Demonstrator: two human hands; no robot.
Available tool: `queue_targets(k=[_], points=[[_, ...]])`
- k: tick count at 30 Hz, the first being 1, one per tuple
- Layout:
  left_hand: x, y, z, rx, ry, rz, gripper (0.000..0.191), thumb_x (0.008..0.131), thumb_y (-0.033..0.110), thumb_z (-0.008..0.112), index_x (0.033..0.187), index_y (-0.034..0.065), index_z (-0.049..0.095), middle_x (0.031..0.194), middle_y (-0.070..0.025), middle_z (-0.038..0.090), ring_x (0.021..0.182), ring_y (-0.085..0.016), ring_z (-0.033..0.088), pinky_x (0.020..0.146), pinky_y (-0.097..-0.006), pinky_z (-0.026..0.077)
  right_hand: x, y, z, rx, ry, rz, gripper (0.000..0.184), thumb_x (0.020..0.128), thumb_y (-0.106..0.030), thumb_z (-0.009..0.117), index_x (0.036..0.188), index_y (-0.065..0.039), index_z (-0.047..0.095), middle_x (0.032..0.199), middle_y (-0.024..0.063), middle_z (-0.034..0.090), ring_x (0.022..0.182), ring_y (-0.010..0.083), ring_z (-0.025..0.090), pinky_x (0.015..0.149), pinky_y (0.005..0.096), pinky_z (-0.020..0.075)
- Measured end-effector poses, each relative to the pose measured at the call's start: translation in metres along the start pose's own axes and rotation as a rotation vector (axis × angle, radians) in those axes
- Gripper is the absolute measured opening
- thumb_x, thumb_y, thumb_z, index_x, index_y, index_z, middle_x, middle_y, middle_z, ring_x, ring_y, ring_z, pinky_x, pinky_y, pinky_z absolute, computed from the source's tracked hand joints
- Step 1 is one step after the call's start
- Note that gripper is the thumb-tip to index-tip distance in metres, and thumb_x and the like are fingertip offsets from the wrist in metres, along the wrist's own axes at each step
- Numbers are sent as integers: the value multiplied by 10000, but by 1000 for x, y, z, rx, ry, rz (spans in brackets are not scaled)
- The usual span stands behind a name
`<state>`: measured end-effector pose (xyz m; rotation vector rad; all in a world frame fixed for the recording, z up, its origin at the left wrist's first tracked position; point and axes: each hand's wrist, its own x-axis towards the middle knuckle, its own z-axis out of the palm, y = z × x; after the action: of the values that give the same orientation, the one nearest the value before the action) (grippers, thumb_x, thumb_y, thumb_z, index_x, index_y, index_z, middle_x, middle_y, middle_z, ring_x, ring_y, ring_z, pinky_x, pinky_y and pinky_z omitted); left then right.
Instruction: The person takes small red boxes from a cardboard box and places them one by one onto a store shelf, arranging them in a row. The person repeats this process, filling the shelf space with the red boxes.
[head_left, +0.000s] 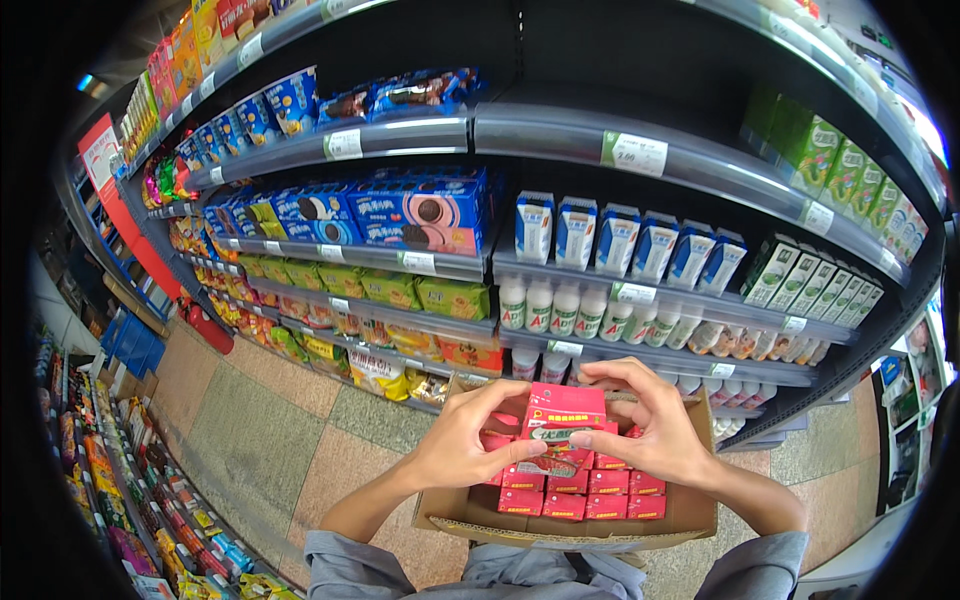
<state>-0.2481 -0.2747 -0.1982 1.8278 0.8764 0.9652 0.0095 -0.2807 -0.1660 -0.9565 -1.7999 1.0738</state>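
A red-pink drink carton (568, 405) is held between my two hands above an open cardboard box (570, 534). My left hand (484, 431) grips its left side, thumb on the front face. On the right side, my right hand (649, 420) has its thumb on the front, the other fingers curved behind or beside it. Whether one carton or a joined pair is held, I cannot tell. Below, several matching red cartons (607, 506) stand in rows inside the box, partly hidden by my hands.
Ahead are shelves with blue-and-white milk cartons (576, 232), white bottles (564, 309), blue cookie boxes (416, 214) and green cartons (817, 154). A shelf edge (562, 135) with price tags runs above. A fire extinguisher (202, 326) and snack racks (112, 480) are at left.
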Motion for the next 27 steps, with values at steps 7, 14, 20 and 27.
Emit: queue_targets(k=[7,14,20,27], points=[[33,12,5,-45,25,41,603,904,132,818,1408,-31,529,1255,-155,695,1077,-204,719,861,-352,619,-12,7,-13,71,35,141,637,896,-197,847,1400,31,531,1326,167,636,1155,221,689,926,385,629],[46,24,18,-11,5,53,617,908,213,828,1387,-62,553,1264,-183,697,1062,-214,720,836,-351,636,-7,8,-26,60,180,60,458,930,-134,803,1296,50,600,1107,144,734,1020,176,716,815,350,640],[57,28,19,-63,-46,4,603,940,230,792,1410,-60,550,1269,-160,683,1089,-197,698,862,-352,612,-9,13,-30,99,227,45,410,944,-119,781,1281,49,620,1116,128,726,1003,155,709,753,330,658],[67,21,21,-135,-56,-32,514,985,213,740,1383,-62,565,1255,-118,680,1115,-167,671,911,-353,571,-7,13,-34,159,232,66,415,954,-129,768,1297,44,610,1126,117,718,993,154,698,737,342,674]])
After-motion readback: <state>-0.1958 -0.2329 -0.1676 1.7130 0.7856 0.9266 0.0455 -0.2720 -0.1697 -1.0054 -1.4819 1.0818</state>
